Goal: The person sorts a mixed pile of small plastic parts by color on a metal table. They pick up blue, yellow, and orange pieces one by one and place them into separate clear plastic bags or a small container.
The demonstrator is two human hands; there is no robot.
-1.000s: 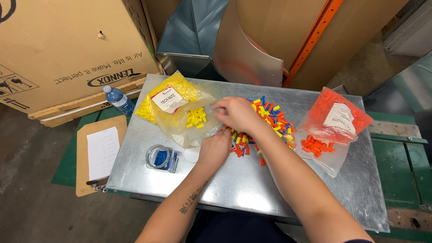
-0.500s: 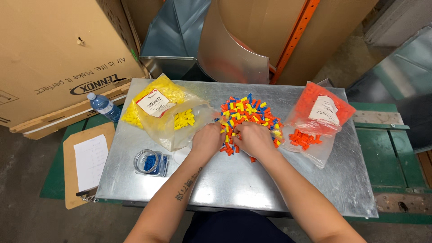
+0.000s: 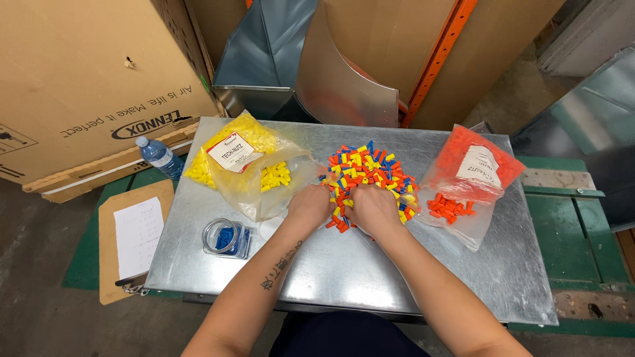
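Observation:
A pile of small orange, yellow and blue wire connectors (image 3: 367,165) lies in the middle of a metal table (image 3: 344,264). My left hand (image 3: 307,205) and my right hand (image 3: 374,208) rest side by side on the pile's near edge. Both are knuckles up, with the fingers curled down into the connectors and the fingertips hidden. A yellow bag of connectors (image 3: 231,149) lies to the left, on an open clear bag holding yellow connectors (image 3: 274,175). To the right is an orange bag (image 3: 476,162), with orange connectors (image 3: 448,206) in a clear bag in front of it.
A small clear container with blue connectors (image 3: 226,238) sits at the table's front left. Left of the table are a water bottle (image 3: 159,155), a clipboard with paper (image 3: 135,238) and a big cardboard box (image 3: 86,79). Sheet-metal ducts (image 3: 344,73) stand behind.
My right hand has come back from the far left of the pile to its near edge, beside my left hand. The view has shifted slightly.

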